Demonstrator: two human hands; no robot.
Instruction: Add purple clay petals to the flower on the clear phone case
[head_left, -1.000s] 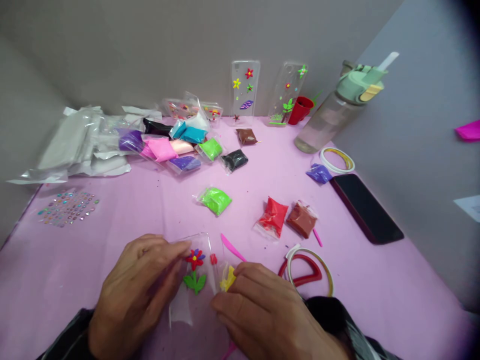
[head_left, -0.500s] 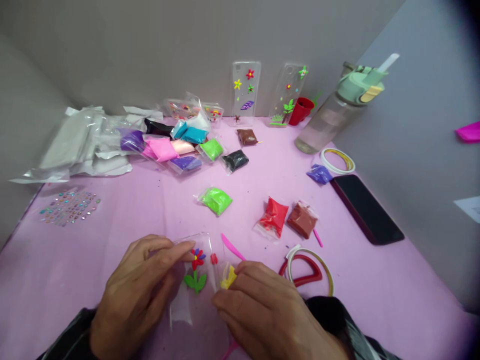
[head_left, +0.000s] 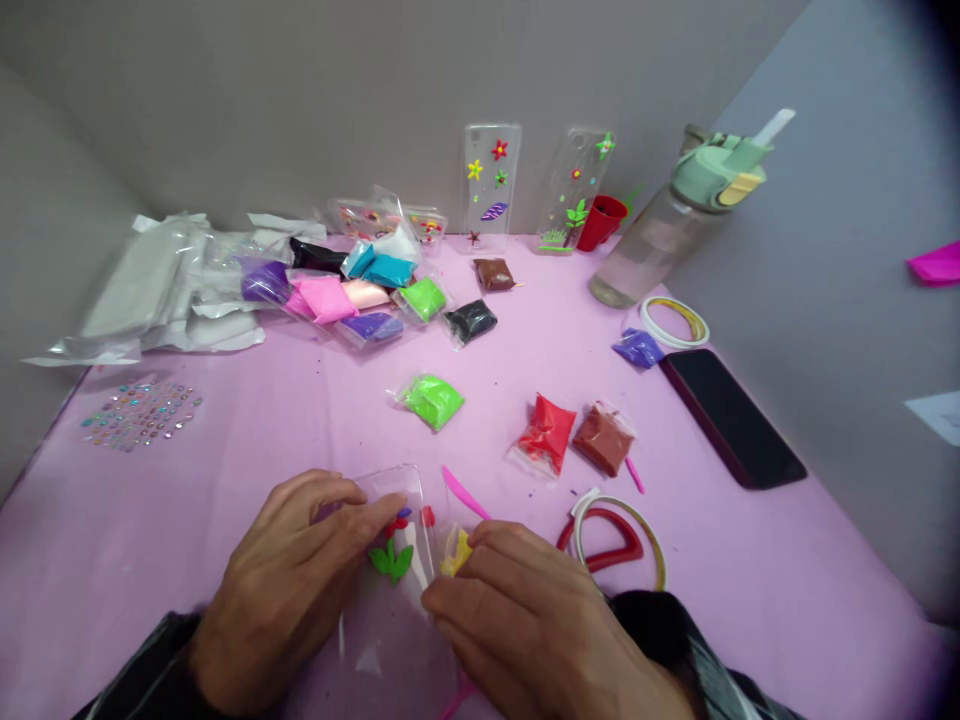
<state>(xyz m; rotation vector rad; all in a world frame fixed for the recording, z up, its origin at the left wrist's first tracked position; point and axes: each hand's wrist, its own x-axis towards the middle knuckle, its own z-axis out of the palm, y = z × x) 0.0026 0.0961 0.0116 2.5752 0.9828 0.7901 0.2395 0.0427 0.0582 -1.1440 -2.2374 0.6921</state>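
A clear phone case lies in front of me, bearing a clay flower with red and blue petals and green leaves. My left hand grips the case at its left side, its index finger stretched over the flower and hiding part of it. A small red clay piece sits near the case's right edge. My right hand is closed at the case's right side, around a wrapped yellow clay packet that sticks out past its fingers. A pink clay knife lies just beyond.
Bags of green, red and brown clay lie ahead. To the right are tape, a phone and a bottle. Decorated cases lean on the wall. A gem sheet lies left.
My left index finger has moved slightly right and down over the flower, covering its yellow centre and more petals. My right hand is almost unmoved.
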